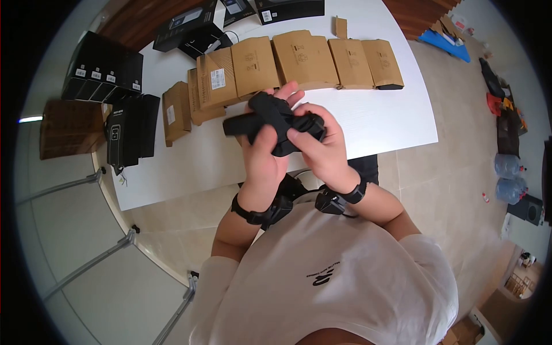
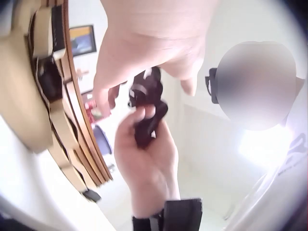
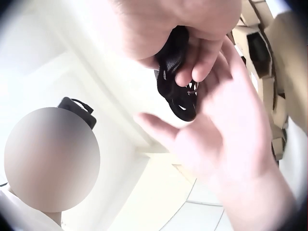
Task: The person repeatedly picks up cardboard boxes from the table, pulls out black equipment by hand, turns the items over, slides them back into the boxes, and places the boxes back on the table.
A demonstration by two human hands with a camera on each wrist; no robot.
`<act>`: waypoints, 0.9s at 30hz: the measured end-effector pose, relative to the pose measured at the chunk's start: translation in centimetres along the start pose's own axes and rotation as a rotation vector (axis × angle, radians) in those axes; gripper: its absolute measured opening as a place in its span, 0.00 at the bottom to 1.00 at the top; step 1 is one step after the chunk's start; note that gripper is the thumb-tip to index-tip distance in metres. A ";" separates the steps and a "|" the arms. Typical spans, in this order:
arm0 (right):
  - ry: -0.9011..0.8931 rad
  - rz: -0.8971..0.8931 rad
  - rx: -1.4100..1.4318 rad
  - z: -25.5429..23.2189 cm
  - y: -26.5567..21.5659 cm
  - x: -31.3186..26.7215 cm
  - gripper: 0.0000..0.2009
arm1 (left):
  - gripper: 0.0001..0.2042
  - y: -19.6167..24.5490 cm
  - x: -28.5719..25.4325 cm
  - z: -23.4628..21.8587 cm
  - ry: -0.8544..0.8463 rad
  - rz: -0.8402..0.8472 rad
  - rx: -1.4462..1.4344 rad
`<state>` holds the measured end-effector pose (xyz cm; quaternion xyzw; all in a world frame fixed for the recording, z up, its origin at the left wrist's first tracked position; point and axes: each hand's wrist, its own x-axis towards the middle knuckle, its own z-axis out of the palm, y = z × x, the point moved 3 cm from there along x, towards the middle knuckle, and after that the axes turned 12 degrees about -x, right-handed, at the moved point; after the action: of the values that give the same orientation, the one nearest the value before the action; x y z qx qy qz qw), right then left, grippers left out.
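Over the near edge of the white table, my right hand grips a black strap bundle. A band crosses its middle, and a dark cylinder-like end sticks out to the left, blurred. My left hand is beside and under the bundle, its thumb over the near side in the head view. In the right wrist view the left palm faces the bundle with thumb spread and fingers fairly straight. A small metal ring shows on the strap by the right fingertips.
Several brown cardboard boxes stand in a row along the table behind the hands. Black boxes are stacked at the left and more lie at the back. Both wrists wear black camera bands. Water jugs stand on the floor far right.
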<state>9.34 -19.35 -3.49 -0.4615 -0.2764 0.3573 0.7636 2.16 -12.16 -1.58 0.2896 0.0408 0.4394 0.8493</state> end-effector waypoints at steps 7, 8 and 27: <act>-0.018 0.091 -0.061 -1.3 0.3 -0.8 0.17 | 0.12 0.1 1.0 -0.4 0.039 -0.103 0.059; -0.040 0.086 -0.058 -1.4 -0.2 -1.0 0.19 | 0.11 0.0 1.0 -0.5 0.105 -0.130 0.046; -1.476 0.774 -0.569 -2.7 2.7 -8.5 0.14 | 0.22 6.4 1.7 8.6 -0.095 0.240 0.153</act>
<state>5.55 -26.65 -7.80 -0.3469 -0.6023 0.7155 0.0714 1.34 -11.93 9.30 0.3769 -0.0009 0.5190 0.7672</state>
